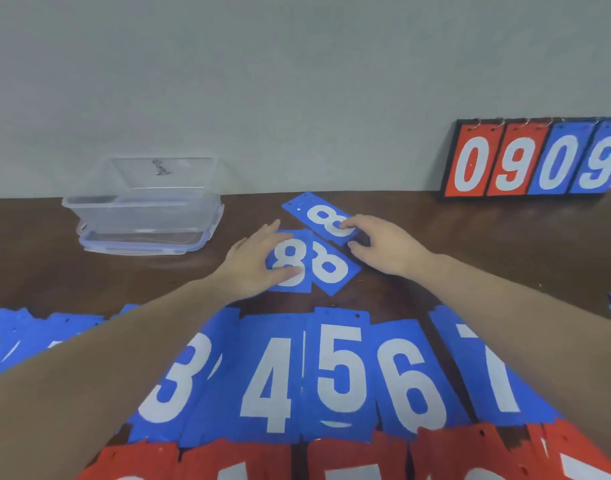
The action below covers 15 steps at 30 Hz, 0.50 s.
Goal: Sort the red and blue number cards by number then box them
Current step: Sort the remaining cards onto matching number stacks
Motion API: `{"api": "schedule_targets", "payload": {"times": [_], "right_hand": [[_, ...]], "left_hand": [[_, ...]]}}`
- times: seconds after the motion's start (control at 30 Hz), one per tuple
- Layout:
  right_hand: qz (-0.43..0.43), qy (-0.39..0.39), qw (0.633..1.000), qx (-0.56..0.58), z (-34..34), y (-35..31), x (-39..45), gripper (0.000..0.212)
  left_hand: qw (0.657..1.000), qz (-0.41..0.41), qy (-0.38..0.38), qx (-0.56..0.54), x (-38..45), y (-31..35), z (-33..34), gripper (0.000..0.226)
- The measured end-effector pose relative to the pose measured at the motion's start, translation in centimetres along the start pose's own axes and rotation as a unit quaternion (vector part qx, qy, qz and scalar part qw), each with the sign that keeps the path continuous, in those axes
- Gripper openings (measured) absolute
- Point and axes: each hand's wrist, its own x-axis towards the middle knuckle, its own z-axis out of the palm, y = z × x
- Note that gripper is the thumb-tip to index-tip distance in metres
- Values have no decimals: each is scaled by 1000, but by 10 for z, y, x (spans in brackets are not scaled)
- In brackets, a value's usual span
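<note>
We are gathering the blue 8s: left hand [259, 261] lies flat, thumb pressing one 8 [290, 263] beside a second 8 [333, 268]; right hand [383, 247] pinches the far 8 [323, 218]. Next, we judge, stack all three square, then move them toward the row beside the 7 [494, 368]; box [144, 209] sits apart at left

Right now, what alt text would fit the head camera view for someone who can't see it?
A person's left hand presses on two blue 8 cards while the right hand pinches a third blue 8 card on a brown table. Blue cards 3 to 7 line the near edge; a clear box waits left.
</note>
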Motion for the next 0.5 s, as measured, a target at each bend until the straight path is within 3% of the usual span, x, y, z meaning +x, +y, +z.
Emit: {"api": "schedule_targets", "payload": {"times": [0.13,0.23,0.37,0.43,0.5], "right_hand": [[-29,-35,998,-32,-1,18,33,49],[-50,-99,987,-119,-4,22,50,49],[-95,-68,964,-239,-19,17,59,58],[-106,-62,967,-223,-23,21,67,59],[-113,-77,972,-189,-22,29,76,76]], "left_hand": [[997,2,-31,74,3,-7,10,75],[999,-15,-14,49,4,-7,11,78],[999,-27,17,21,5,-4,11,74],[999,-20,37,22,6,-7,13,69],[998,-15,63,14,6,-10,15,66]]}}
